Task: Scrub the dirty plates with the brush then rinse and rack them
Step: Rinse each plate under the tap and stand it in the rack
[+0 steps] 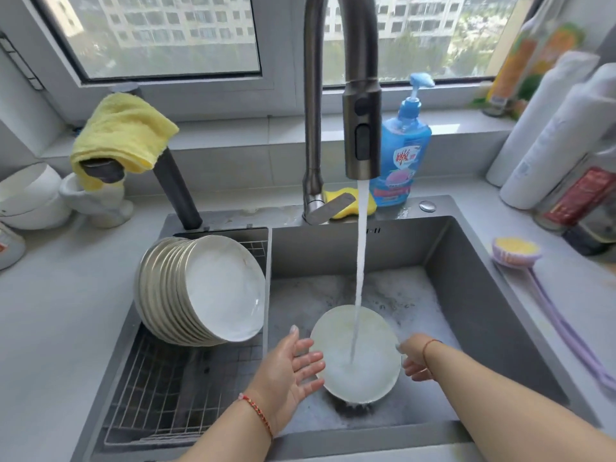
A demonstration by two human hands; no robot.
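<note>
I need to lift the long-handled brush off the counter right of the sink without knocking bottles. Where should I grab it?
Grip the lilac handle around mid-length with the right hand, coming from the sink side. The brush lies flat, head up near the bottles, so its thin handle, running toward you, is the likeliest clear part.

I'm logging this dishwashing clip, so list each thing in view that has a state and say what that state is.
Tap: running, stream landing on the plate.
Plate in the sink: held tilted under the water between both hands.
Left hand: fingers straight against the plate's edge.
Right hand: on the plate's other edge, fingers mostly hidden.
Stacked plates: racked, leaning on edge.
Brush: set down on the counter, unused.
Sink: sudsy at the bottom.
</note>
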